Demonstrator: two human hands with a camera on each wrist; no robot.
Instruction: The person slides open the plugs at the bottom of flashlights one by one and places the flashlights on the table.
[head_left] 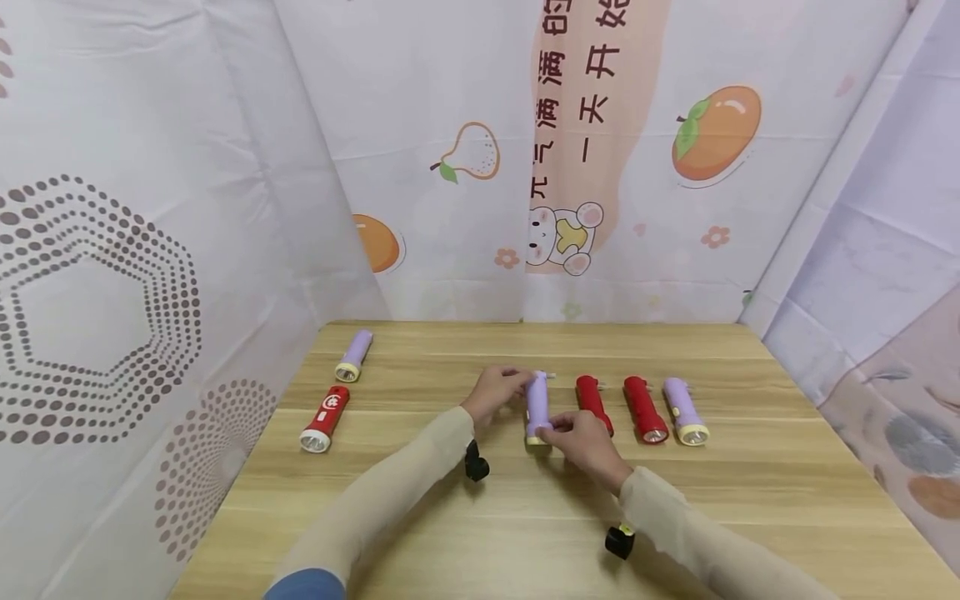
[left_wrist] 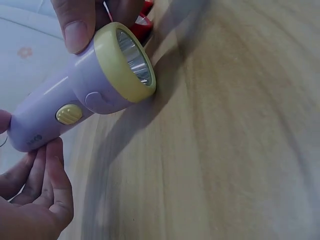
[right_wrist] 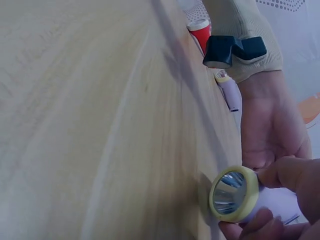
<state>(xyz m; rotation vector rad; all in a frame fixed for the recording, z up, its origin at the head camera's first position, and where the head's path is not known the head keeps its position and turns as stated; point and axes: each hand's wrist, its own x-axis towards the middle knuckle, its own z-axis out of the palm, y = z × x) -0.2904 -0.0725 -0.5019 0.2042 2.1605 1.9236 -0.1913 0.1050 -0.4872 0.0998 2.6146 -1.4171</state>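
Observation:
A purple flashlight [head_left: 537,404] with a pale yellow head ring lies between my two hands at the middle of the table. My left hand [head_left: 496,390] pinches its tail end, thumb and fingers on opposite sides, as the left wrist view shows. At the lens end, my right hand [head_left: 585,443] grips it just behind the yellow rim [right_wrist: 252,192]. The yellow switch [left_wrist: 69,114] on its body faces the left wrist camera. A metal prong sticks out at its tail.
To the right lie two red flashlights [head_left: 643,410] and a purple flashlight [head_left: 684,411] in a row. On the left are another purple flashlight [head_left: 354,356] and a red flashlight with a white head [head_left: 326,419]. Printed curtains stand behind the wooden table [head_left: 510,533].

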